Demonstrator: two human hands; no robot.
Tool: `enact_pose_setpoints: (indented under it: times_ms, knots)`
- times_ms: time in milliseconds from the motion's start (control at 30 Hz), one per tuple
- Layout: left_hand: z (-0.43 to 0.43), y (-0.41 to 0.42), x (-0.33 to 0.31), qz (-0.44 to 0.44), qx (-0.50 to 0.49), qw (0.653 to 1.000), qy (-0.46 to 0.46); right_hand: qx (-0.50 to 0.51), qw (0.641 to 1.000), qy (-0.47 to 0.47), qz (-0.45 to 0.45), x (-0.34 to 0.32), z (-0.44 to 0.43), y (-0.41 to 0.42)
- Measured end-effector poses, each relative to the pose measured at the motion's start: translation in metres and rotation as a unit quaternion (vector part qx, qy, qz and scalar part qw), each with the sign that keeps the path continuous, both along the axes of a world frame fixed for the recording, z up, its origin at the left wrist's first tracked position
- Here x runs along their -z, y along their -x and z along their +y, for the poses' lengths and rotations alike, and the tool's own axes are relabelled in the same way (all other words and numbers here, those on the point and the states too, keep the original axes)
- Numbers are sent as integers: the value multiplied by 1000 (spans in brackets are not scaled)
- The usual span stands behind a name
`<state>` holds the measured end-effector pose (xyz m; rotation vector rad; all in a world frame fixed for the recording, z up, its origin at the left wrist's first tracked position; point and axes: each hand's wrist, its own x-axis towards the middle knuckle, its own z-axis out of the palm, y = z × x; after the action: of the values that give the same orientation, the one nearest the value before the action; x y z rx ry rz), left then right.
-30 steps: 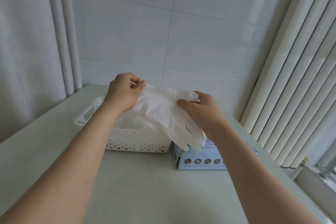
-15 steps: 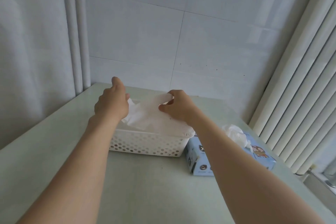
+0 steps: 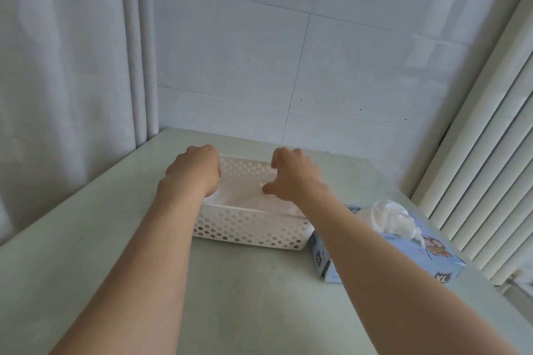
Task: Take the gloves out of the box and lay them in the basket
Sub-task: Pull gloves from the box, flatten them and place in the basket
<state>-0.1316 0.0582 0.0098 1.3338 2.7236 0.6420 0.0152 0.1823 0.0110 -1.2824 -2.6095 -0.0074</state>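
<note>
White gloves (image 3: 245, 196) in basket (image 3: 248, 232); right hand (image 3: 294, 179) thumb touches them, fingers (image 3: 277, 156) curled.

Your white basket (image 3: 248, 229), its walls punched with round holes, stands upright with its long side toward you, and thin white gloves (image 3: 245, 196) lie flat inside it, filling it close to the rim. Just beside its right end your light-blue box (image 3: 432, 256) lies flat and turned at an angle, an XL mark on its near end. One crumpled white glove (image 3: 389, 216) bunches up out of the box's top opening.
</note>
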Motion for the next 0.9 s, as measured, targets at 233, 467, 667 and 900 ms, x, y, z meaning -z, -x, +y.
enact_pose_setpoints:
  times_ms: [233, 467, 667, 900]
  knots:
    - [11, -3, -2, 16, 102, 994, 44, -51, 995, 60, -68, -26, -11, -10]
    - [19, -16, 2, -74, 167, 961, 206, -96, 964, 128, -210, -3, -9, -9]
    - [22, -12, 4, -54, 155, 962, 218, -118, 961, 149, -202, -1, -12, -11]
    - [25, -32, -9, -10, 187, 981, 41, -137, 985, 103, -19, -14, -21, -47]
